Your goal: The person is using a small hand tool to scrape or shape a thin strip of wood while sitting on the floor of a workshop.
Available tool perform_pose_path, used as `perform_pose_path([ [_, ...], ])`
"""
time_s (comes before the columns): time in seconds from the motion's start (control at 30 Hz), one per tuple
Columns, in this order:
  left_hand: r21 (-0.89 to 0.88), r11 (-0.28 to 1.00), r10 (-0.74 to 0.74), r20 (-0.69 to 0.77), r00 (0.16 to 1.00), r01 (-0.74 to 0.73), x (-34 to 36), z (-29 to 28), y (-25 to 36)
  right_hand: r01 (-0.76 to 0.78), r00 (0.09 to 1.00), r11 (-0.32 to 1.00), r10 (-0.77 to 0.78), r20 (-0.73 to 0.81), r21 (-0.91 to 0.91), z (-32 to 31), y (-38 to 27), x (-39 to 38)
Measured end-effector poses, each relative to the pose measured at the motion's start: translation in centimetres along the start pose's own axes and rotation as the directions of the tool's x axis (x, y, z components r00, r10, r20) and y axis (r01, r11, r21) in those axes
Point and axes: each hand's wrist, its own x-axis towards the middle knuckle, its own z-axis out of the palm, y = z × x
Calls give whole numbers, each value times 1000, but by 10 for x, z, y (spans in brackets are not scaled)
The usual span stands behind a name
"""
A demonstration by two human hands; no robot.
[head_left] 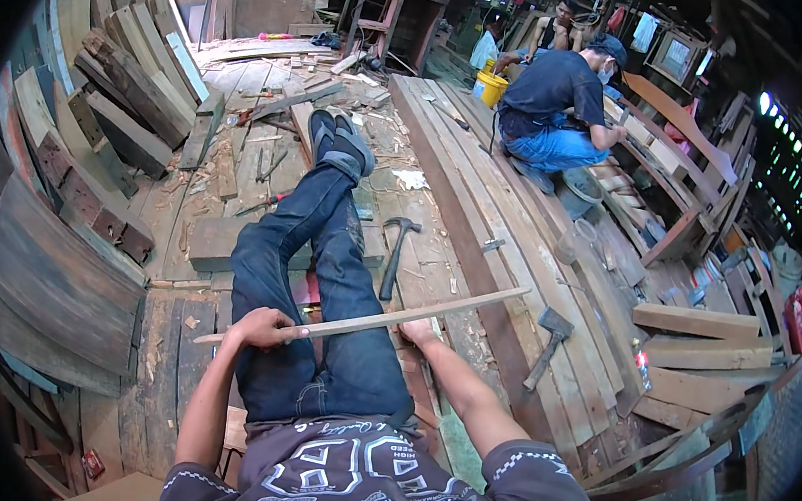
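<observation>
Across the outstretched legs [272, 254]: one long, slender wooden strip [376, 319], with left end tapered and right end reaching out over the row of planks [515, 251]. Contact between strip and planks: not determinable from this view.

Left hand [265, 327]: fingers wrapped around the strip near the left end, one digit extended along the wood. Right hand [420, 332]: just beside the strip, on the near side, beyond mid-length; fingers largely hidden. Not possible to tell whether grasping the strip, clenched on something else or relaxed.

Progress, by judgement: cutting to a narrow section apparently complete, with a gentle taper at the left end. Joining to any other part: not done; strip loose and hand-held. Need for further trimming or smoothing: not confirmable, surface detail being too small to read.

Tools, set down apart from both hands: claw hammer [395, 264] on the floorboards [429, 253], near the right leg; square-headed mallet [556, 323] on the planks, to the right of the strip. Beneath the legs: thick wooden block [214, 244]. Toward upper right, well apart: crouching co-worker [547, 111], near a yellow bucket [490, 88].
</observation>
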Motion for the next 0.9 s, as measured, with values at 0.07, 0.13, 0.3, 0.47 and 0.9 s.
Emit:
perform_pose_path([
  [0.07, 8, 999, 35, -12, 999, -35, 5, 6, -13, -12, 1000, 993, 14, 13, -121, -3, -4, -1],
  [0.13, 18, 999, -43, 25, 999, 43, 3, 4, -9, -64, 998, 997, 62, -28, -44, -16, -20, 2],
  [0.3, 17, 1000, 23, -6, 1000, -23, 7, 2, -6, -6, 997, 991, -4, -80, -133, -11, -14, -12],
  [0.47, 37, 998, 47, -37, 998, -45, 5, 2, -10, 93, 972, 991, -111, -206, -95, -11, -24, -23],
  [0.9, 28, 1000, 0, -20, 1000, 1, 1, 4, -1, 23, 992, 999, -20, -128, 23, 3, -15, -9],
])
